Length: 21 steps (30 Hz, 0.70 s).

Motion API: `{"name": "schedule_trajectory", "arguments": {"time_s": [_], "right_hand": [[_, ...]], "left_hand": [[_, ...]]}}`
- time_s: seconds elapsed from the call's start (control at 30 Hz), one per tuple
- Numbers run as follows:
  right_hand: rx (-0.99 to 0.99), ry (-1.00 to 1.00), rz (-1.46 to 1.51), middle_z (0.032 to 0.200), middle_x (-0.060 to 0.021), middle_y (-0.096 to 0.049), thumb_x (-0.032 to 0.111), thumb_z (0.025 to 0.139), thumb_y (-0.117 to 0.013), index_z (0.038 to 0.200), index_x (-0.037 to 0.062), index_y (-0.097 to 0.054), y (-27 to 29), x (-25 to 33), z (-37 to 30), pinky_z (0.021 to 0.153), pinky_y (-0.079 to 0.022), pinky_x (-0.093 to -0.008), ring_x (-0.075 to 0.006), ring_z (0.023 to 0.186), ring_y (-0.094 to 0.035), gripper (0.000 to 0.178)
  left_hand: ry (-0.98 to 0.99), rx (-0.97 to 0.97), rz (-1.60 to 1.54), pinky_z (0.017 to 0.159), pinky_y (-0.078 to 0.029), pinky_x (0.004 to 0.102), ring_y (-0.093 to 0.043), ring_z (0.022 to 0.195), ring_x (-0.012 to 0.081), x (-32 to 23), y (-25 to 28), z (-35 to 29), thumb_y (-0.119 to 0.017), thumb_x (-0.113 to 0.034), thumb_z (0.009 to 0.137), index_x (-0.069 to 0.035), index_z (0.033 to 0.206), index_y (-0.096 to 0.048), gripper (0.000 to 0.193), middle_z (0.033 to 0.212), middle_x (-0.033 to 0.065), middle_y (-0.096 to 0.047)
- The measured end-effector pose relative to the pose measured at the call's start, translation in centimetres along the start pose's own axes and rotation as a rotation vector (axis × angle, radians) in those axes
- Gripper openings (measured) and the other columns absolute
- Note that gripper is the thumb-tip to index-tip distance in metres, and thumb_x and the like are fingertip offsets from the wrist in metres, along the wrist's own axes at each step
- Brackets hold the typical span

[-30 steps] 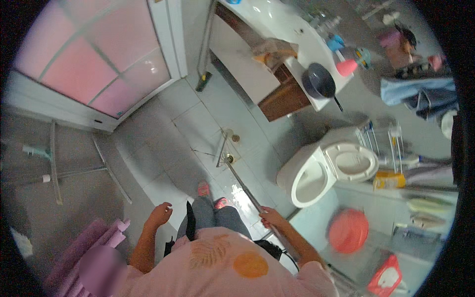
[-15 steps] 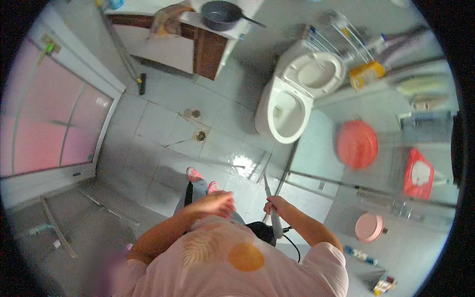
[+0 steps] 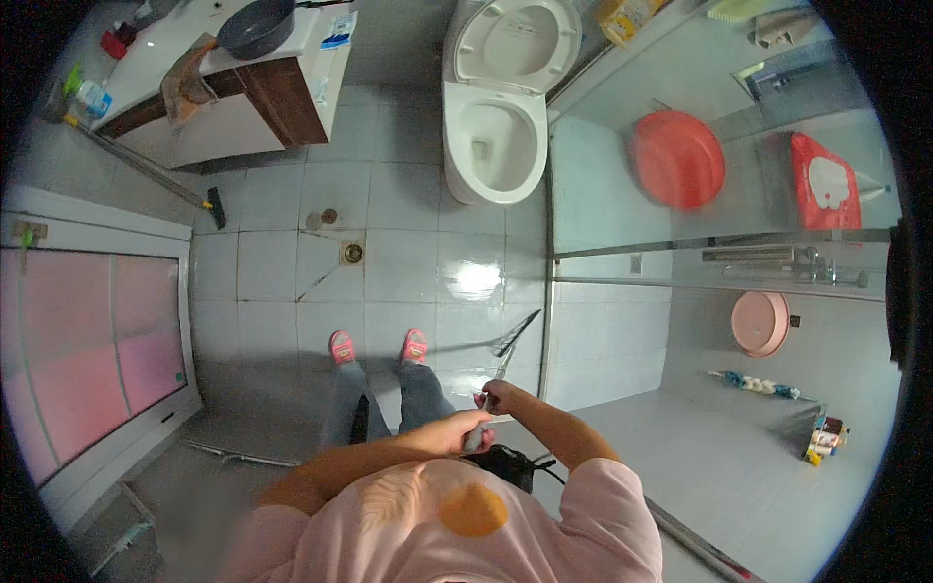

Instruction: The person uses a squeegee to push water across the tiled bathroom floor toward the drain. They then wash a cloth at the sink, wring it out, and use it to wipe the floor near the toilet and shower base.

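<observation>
Glossy pale-grey tiled bathrm floor (image 3: 401, 199), L hand (image 3: 461, 431) & R hand (image 3: 499, 395) both wrapped rnd grey-handled dark-bladed squeegee (image 3: 503, 365), white ceramic toilet (image 3: 499, 95) ahead

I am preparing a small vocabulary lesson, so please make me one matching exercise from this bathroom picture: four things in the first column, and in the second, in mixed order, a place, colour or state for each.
First column:
1. Long-handled tool
2. Pan
3. Toilet
4. Shoes

Second column:
A. With its lid raised
B. Pink
C. Held by the left hand and the right hand
D. On the counter

Right pairs: 1-C, 2-D, 3-A, 4-B.
</observation>
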State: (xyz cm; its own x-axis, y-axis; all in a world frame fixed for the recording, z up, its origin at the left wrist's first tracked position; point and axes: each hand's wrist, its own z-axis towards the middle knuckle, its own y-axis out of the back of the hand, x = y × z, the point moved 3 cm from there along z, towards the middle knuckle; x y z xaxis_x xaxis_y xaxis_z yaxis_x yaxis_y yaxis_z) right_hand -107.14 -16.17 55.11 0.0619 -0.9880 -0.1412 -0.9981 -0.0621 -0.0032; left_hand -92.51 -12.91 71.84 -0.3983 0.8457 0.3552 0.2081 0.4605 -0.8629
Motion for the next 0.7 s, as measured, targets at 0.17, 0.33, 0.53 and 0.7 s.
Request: {"name": "schedule_trajectory", "arguments": {"time_s": [0.17,0.33,0.53,0.7], "right_hand": [[0.354,1.036,-1.574,0.053,-0.0047,-0.045,0.013,0.068,-0.052,0.063,0.0035,-0.048,-7.6,1.3,3.9,0.047,-0.041,-0.0259,-0.0153,0.051,-0.047,0.011],[0.47,1.294,-1.601,0.057,-0.0068,-0.052,0.022,0.064,-0.058,0.07,0.0083,-0.055,-24.8,2.5,2.5,0.048,-0.04,-0.028,-0.0168,0.055,-0.053,0.015],[0.559,1.375,-1.573,0.053,-0.0056,-0.05,0.025,0.06,-0.062,0.056,0.0098,-0.052,-42.4,1.0,2.8,0.049,-0.039,-0.0335,-0.0219,0.054,-0.049,0.018],[0.534,0.362,-0.692,0.07,-0.0104,-0.056,0.007,0.077,-0.038,0.076,-0.0003,-0.049,-50.8,0.1,5.1,0.048,-0.049,-0.0319,-0.0209,0.062,-0.057,0.014]], "left_hand": [[-0.118,-0.06,-0.136,0.043,-0.034,0.0189,-0.037,0.05,0.0086,-3.8,6.4,-6.3,-0.045,-0.014,0.079,-0.001,0.071,-0.037,0.017,0.061,0.0026,-0.037],[-0.233,-0.346,-0.21,0.04,-0.03,0.0178,-0.034,0.046,0.0077,-7.9,7.2,-21.2,-0.044,-0.018,0.082,-0.002,0.068,-0.037,0.022,0.057,0.0013,-0.035],[-0.331,-0.477,-0.236,0.039,-0.03,0.0166,-0.033,0.044,0.0067,-10.2,8.2,-36.4,-0.042,-0.019,0.082,-0.001,0.07,-0.036,0.023,0.055,0.0008,-0.034],[-0.471,-0.594,-0.183,0.039,-0.031,0.0165,-0.032,0.044,0.0061,-11.6,5.0,-42.8,-0.043,-0.02,0.083,-0.001,0.072,-0.036,0.023,0.053,0.0007,-0.033]]}}
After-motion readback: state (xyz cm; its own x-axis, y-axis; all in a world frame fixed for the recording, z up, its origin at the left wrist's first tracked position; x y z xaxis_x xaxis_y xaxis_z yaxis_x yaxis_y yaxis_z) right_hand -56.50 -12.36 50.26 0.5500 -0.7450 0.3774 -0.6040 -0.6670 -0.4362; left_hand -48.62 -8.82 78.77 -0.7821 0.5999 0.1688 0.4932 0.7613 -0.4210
